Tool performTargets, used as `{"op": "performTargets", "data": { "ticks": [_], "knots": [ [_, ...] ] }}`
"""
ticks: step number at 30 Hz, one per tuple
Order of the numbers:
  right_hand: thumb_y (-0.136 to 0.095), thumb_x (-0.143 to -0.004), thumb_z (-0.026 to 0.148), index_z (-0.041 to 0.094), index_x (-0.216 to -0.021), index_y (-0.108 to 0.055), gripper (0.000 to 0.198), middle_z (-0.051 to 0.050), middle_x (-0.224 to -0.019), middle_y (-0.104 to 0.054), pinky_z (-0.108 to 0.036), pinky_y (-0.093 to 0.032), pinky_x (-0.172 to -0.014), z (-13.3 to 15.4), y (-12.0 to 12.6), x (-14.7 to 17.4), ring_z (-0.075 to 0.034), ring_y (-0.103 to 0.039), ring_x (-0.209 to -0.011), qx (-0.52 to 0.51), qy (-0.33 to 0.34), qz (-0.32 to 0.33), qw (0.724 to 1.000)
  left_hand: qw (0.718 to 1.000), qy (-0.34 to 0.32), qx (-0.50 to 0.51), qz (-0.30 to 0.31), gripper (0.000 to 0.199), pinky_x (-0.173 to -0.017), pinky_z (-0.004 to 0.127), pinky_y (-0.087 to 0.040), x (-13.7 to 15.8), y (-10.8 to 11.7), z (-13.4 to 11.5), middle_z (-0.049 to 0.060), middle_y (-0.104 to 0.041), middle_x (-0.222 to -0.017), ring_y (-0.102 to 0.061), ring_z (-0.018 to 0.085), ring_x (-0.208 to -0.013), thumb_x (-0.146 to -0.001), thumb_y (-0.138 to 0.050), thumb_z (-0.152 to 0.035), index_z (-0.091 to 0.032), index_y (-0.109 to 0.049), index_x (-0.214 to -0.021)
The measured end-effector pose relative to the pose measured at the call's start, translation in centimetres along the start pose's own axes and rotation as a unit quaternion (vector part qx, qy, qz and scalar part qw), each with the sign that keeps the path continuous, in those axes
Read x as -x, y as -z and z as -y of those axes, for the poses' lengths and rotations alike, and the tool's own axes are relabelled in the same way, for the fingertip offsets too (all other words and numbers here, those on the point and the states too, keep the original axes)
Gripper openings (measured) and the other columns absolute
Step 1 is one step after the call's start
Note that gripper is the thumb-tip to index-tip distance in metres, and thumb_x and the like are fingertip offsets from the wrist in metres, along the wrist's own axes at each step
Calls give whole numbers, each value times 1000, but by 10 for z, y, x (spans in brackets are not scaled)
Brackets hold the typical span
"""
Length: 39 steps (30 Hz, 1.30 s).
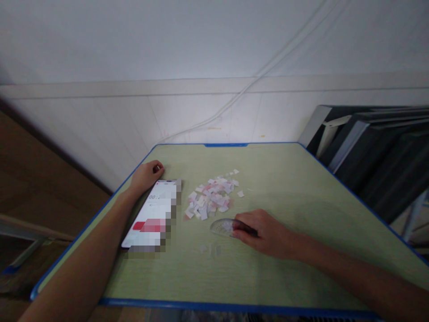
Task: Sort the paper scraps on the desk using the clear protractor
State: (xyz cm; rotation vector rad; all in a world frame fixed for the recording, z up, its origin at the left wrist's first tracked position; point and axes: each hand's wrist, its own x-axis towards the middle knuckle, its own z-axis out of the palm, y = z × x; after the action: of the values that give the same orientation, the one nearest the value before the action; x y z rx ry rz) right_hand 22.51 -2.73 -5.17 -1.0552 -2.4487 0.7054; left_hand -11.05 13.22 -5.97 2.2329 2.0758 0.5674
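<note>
My right hand (259,230) is closed on one end of a clear half-round piece (221,227) that looks like a protractor. It is held low over the table, and my fingers hide its right part. Just beyond it lies a loose heap of small torn paper scraps (212,197), white and pale pink. My left hand (147,173) rests in a loose fist at the table's left edge, with nothing visible in it. Beside that forearm lies a phone (156,210) with a lit white screen, partly blurred out. A few faint pale scraps (211,249) lie nearer to me.
The pale green table (295,179) has a blue rim and stands against a white wall (201,112). A white cable (231,103) runs down the wall. Dark flat panels (385,156) lean at the right. A brown wooden panel (43,165) stands at the left.
</note>
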Motion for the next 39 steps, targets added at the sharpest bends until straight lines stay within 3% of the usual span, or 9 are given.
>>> {"op": "performTargets", "data": {
  "ticks": [39],
  "knots": [
    [-48, -84, 18, 15, -69, -53, 16, 1, -60, -53, -22, -28, -53, 2, 1, 1, -9, -42, -54, 17, -9, 10, 1000, 1000, -4, -4, 4, 26, -58, 26, -36, 0, 0, -2, 4, -61, -72, -53, 16, -65, -72, -41, -37, -18, -57, -80]
  ]
}}
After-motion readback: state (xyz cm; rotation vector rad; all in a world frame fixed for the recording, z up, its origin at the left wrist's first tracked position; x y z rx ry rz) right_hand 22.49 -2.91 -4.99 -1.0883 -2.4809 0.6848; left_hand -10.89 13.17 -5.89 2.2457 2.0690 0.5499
